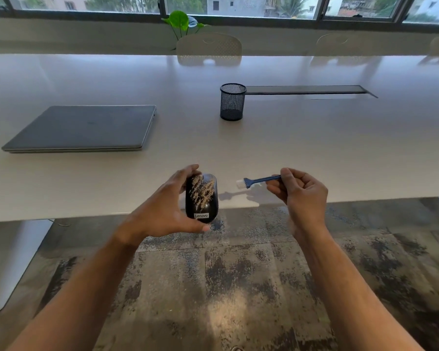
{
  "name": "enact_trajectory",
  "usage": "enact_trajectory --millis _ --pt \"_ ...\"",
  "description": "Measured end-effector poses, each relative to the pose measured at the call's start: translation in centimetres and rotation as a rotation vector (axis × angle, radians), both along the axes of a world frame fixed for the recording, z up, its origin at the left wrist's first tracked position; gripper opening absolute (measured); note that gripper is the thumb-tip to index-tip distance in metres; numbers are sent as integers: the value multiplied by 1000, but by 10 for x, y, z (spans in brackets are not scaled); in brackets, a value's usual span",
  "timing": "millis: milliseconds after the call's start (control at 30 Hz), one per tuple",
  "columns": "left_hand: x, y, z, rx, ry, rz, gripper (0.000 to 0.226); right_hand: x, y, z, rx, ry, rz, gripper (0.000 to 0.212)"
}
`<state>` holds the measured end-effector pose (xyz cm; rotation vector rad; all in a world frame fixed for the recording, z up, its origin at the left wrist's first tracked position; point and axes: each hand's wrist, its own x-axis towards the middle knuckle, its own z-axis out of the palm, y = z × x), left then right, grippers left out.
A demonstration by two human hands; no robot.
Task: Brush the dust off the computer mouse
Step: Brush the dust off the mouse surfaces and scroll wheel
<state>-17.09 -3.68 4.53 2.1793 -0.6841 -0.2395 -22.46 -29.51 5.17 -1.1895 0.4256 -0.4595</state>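
1. Mouse [201, 196]: a black, glossy computer mouse with a Lenovo label at its near end, held in the air just above the near edge of the tabletop [314, 148], a streak of pale dust [203, 190] across its back.
2. Left hand [170, 211] cups the mouse from its left side, fingers curled over the far end and the thumb under the near end. That end-to-end hold looks sound to me: the shell seems light and stiff, but smooth enough to slip, and gripping the ends leaves the dusty back bare.
3. Right hand [298, 192] pinches the end of a small blue brush [257, 181] between thumb and fingertips; the white bristles point toward the mouse, near it but not touching.
4. Brush, by my guess, is light with soft bristles, so gentle strokes should do.
5. Room: open tabletop lies between the hands and the things farther back. A closed laptop [84, 127] sits toward the left edge, a black mesh pen cup [232, 102] stands mid-table, both well apart from the hands.
6. Dust swept off here would likely fall over the near edge to the floor [238, 287].
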Motion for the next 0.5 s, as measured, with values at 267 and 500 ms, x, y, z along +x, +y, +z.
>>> enact_trajectory --millis 267,500 --pt "-48 35 -8 13 11 -42 128 -35 38 1 -9 -2 22 9" --pt "-81 47 -21 30 37 -63 125 -64 67 -7 -129 12 2 13"
